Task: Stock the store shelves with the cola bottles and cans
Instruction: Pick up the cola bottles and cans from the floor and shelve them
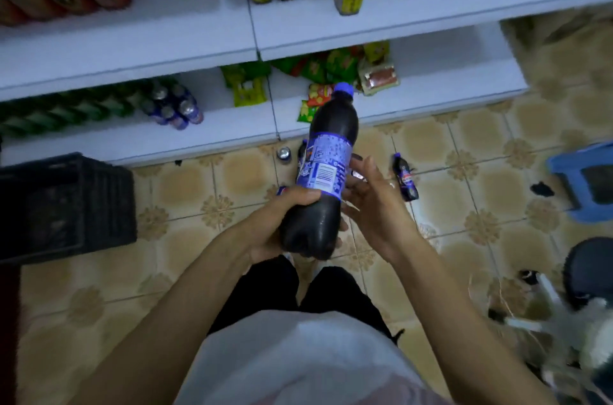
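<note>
Left hand [277,222] gripped the lower body of the cola bottle [328,155], thumb across its front. Right hand [374,205] lay open just beside the label, fingers straight; contact could not be told. Bottle was held tilted over the floor [185,185], blue cap toward the lower shelf [232,129]. Small bottle [406,179] and can [284,154] were on the tiles beyond. Cans [172,106] sat on that shelf; crate [66,205] at left.

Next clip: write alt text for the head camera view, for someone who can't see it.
A person's left hand grips a big cola bottle above a tiled floor, the right hand open beside its label. A smaller bottle and a can are on the floor before white shelves; a black crate sits left.
</note>
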